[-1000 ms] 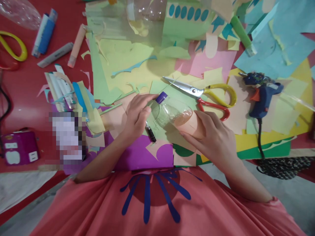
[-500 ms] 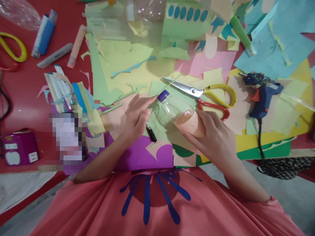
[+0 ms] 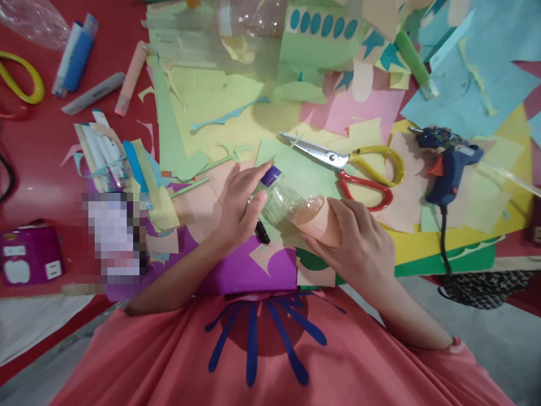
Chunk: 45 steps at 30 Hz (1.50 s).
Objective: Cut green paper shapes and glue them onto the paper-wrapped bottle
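Note:
A clear plastic bottle (image 3: 282, 198) with a purple cap lies tilted over the papers, its cap end up and to the left. Peach paper (image 3: 323, 226) wraps its lower part. My right hand (image 3: 359, 245) is closed around that wrapped end. Beside the cap, my left hand (image 3: 243, 208) has its fingers stretched out and thumb apart; whether it touches the bottle I cannot tell. A black pen (image 3: 262, 232) lies under the left thumb, partly hidden. Just beyond the bottle rest scissors (image 3: 338, 160) with one yellow and one red handle, blades slightly apart or closed, hard to tell.
A blue glue gun (image 3: 446, 172) with a cord lies at the right. White markers (image 3: 103, 152) and a purple box (image 3: 31, 255) are at the left. Another clear bottle (image 3: 253, 22) stands at the back. Coloured paper scraps (image 3: 224, 90) cover the red table (image 3: 38, 175).
The bottle and my right hand have shifted a little left and toward me. My left hand has moved slightly right, its thumb now nearer the bottle's neck.

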Available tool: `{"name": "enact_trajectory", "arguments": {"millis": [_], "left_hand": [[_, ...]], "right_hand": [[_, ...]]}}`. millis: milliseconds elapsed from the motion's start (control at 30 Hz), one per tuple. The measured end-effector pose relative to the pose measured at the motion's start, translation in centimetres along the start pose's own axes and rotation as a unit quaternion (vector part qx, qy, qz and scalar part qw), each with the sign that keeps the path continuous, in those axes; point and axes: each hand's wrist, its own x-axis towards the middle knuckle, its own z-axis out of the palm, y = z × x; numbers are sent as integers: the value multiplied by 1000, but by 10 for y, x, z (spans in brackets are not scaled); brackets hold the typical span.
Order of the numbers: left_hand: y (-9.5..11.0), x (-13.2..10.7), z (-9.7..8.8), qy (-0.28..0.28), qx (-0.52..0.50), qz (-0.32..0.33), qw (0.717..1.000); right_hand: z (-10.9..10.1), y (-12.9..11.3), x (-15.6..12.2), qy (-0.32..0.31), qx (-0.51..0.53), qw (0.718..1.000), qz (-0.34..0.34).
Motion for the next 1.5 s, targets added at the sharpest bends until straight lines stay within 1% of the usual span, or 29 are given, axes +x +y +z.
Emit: {"name": "enact_trajectory", "arguments": {"millis": [100,167,333,600,767,900,1000,1267,1400,1500], "left_hand": [[1,-2,0,-20,-16,11,1000],[3,-4,0,-28,-25,7,999],[5,-4,0,-19,-31,-38,999],[8,-3,-2,-23,-41,-77,996],[7,-2,-1,-28,-83,-70,994],[10,2,0,-24,-101,-87,991],[13,5,0,-23,-103,-95,990],[11,3,-2,-27,-70,-76,994],[10,6,-4,-4,-87,-97,992],[10,10,-6,25,-117,-123,985]], "right_hand": [[0,-1,-1,4,8,1000,5],[0,-1,-1,4,16,1000,8],[1,-2,0,-6,25,1000,15],[3,0,1,-9,28,1000,9],[3,6,2,-16,50,999,15],[4,12,3,-25,53,998,28],[3,14,2,-13,49,998,39],[3,14,0,-14,55,998,39],[1,15,1,-25,58,998,26],[-5,18,4,-27,51,998,-8]]}}
